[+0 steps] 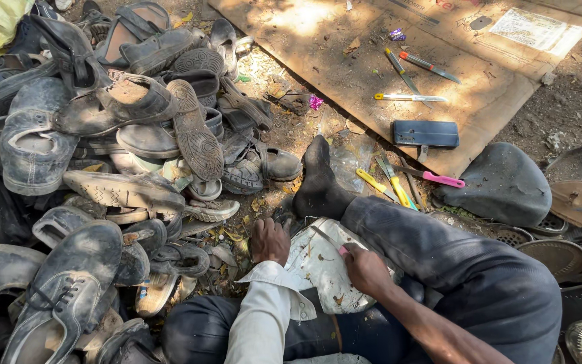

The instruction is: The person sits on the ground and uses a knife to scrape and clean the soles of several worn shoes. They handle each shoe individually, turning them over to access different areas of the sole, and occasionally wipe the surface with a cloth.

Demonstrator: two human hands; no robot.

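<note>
Dirt ground (574, 101); shoe pile (102, 148); hands grip sole (321, 266).

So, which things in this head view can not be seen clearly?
- Left hand: its fingers curl behind the white board, so whatever they grip is hidden.
- Right hand: the pink thing at its fingertips is too small to identify.
- Shoe pile: cut off by the left edge.
- Dark rectangular case on the cardboard: closed, contents hidden.
</note>
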